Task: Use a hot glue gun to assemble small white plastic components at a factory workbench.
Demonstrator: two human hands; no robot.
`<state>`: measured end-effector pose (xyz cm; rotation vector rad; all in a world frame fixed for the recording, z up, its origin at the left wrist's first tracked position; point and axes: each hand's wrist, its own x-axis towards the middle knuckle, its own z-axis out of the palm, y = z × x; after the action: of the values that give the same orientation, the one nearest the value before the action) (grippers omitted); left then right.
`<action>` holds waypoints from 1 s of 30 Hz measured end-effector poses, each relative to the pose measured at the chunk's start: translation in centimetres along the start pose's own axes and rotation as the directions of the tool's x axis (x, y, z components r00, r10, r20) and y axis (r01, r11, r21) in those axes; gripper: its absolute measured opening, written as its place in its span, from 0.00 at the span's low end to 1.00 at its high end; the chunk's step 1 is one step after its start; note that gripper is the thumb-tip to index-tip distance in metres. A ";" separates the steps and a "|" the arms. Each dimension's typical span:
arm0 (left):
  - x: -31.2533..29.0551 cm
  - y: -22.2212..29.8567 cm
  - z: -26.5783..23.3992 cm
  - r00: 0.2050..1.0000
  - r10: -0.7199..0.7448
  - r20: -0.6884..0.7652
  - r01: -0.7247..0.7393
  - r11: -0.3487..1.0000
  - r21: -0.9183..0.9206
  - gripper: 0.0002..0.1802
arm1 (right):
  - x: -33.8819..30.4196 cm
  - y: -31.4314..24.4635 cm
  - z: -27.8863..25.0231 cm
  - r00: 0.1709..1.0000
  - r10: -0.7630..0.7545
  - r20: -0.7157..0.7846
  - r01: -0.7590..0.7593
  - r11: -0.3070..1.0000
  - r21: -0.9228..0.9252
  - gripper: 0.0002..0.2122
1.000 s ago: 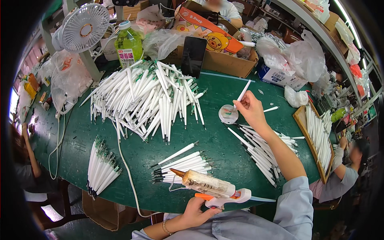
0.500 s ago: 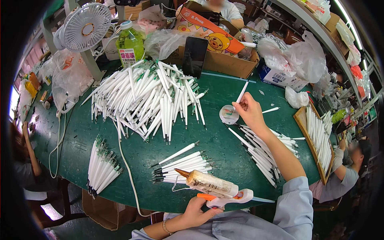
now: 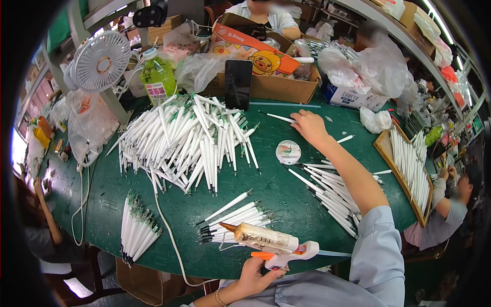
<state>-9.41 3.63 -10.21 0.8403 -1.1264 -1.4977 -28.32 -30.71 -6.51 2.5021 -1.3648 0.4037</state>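
Note:
My left hand is wrapped round the handle of a hot glue gun. Its brown nozzle points left, and a pale blue glue stick comes out of its back. Farther off, the fingers of my right hand close on the right end of a white pen-shaped stick, which lies low and almost level, its dark tip to the left. Just nearer than that hand is a small round dish with a reddish and green smear. A fan of white sticks lies partly behind the glue gun.
A large heap of white sticks covers the left middle; a smaller bundle lies nearer. More sticks lie under my right forearm. A wooden tray is at right. A phone stands before a cardboard box. A cord crosses the table.
My right hand has moved away from the round dish to the far side, and the stick in it has tipped from upright to nearly level. My left hand still holds the glue gun.

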 end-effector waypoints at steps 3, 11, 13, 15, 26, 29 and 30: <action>0.1 0.1 0.0 1.000 -0.010 0.002 0.010 1.000 0.002 0.12 | -0.7 -0.5 -1.4 0.987 -0.036 -0.156 0.034 0.999 -0.018 0.10; 0.0 0.4 0.0 0.998 0.050 0.028 -0.047 0.994 -0.102 0.16 | -12.2 -7.6 -11.6 0.966 -0.217 -0.140 0.255 0.712 0.654 0.07; 0.1 0.6 0.2 0.997 0.076 0.034 -0.072 0.992 -0.102 0.15 | -15.7 -8.9 -13.5 0.970 -0.241 -0.005 0.151 0.589 0.794 0.08; 0.3 1.1 0.8 0.996 0.068 0.064 -0.063 0.995 -0.079 0.16 | -18.9 -9.7 -14.7 0.948 -0.275 0.160 -0.010 0.477 0.879 0.15; 1.3 1.8 7.4 0.896 -0.224 0.383 0.103 0.944 0.312 0.19 | -27.7 -15.7 -12.9 0.916 0.293 0.275 -0.090 -0.517 0.851 0.25; 2.5 3.4 7.6 0.871 -0.158 0.465 -0.130 0.839 0.528 0.18 | -29.2 -14.6 -12.2 0.775 0.550 0.312 0.056 -0.551 0.833 0.16; 3.1 3.8 7.1 0.867 -0.115 0.484 -0.271 0.707 0.653 0.13 | -29.9 -13.5 -12.3 0.738 0.598 0.313 0.071 -0.530 0.845 0.13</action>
<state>-15.47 2.07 -4.20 0.9023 -2.1982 -1.2126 -33.85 3.90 -7.21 1.7501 -1.7848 3.6447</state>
